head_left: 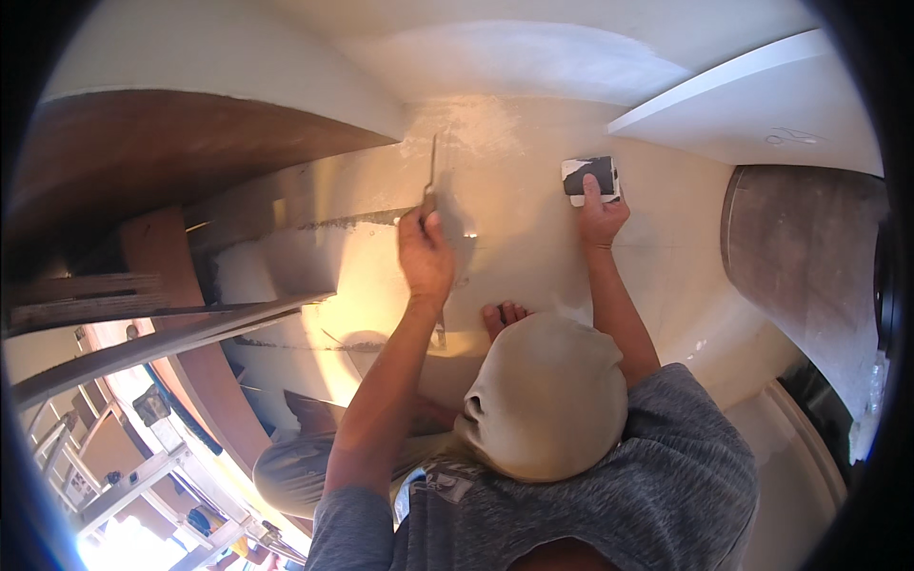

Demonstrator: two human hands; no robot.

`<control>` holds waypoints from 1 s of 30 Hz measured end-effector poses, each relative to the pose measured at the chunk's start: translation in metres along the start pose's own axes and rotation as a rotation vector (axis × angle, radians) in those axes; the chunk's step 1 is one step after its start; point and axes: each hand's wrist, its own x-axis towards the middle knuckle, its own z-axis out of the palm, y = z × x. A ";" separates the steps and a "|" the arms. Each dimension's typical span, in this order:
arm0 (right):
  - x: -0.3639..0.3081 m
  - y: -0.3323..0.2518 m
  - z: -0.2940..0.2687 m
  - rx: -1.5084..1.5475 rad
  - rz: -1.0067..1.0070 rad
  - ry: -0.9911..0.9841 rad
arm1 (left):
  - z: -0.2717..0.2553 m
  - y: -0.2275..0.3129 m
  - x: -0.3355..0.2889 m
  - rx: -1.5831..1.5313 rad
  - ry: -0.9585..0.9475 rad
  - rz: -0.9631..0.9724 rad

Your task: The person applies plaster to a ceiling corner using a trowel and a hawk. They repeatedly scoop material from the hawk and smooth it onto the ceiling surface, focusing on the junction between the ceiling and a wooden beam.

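My left hand is closed around the handle of a thin-bladed putty knife, its blade seen nearly edge-on and pointing away from me. To the right, my right hand grips a small flat dark plate smeared with white paste, the thumb lying on top. Both tools are in front of a beige surface; whether either touches it I cannot tell. A pale, scuffed patch marks that surface beyond the knife. My bent knee and bare toes are between my forearms.
A brown panel overhangs the far left, with a long narrow board below it. At lower left stands a pale metal frame in bright light. A white ledge juts in at far right, above a brown curved panel.
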 end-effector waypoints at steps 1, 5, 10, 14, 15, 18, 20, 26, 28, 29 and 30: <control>0.001 0.000 -0.001 -0.014 0.023 -0.007 | -0.014 -0.019 -0.006 0.044 0.060 0.047; 0.001 0.005 -0.003 0.022 0.060 -0.008 | -0.070 -0.068 -0.024 0.252 0.092 0.078; -0.022 -0.030 0.060 0.041 0.009 -0.112 | -0.103 -0.092 -0.021 0.300 -0.032 0.219; -0.037 -0.050 0.151 -0.258 -0.282 -0.343 | -0.108 -0.090 -0.006 0.287 -0.220 0.264; -0.032 -0.049 0.165 -0.324 -0.287 -0.371 | -0.106 -0.086 -0.001 0.289 -0.225 0.293; -0.024 -0.053 0.206 -0.389 -0.299 -0.414 | -0.102 -0.081 0.010 0.293 -0.222 0.341; -0.024 -0.053 0.226 -0.377 -0.306 -0.417 | -0.098 -0.081 0.017 0.272 -0.201 0.341; -0.035 -0.042 0.255 -0.370 -0.355 -0.365 | -0.099 -0.074 0.041 0.494 -0.292 0.349; -0.038 -0.043 0.261 -0.389 -0.344 -0.330 | -0.099 -0.062 0.048 0.642 -0.455 0.200; -0.040 -0.045 0.265 -0.393 -0.340 -0.316 | -0.100 -0.055 0.051 0.714 -0.502 0.160; -0.039 -0.046 0.267 -0.383 -0.329 -0.319 | -0.101 -0.049 0.053 0.786 -0.554 0.122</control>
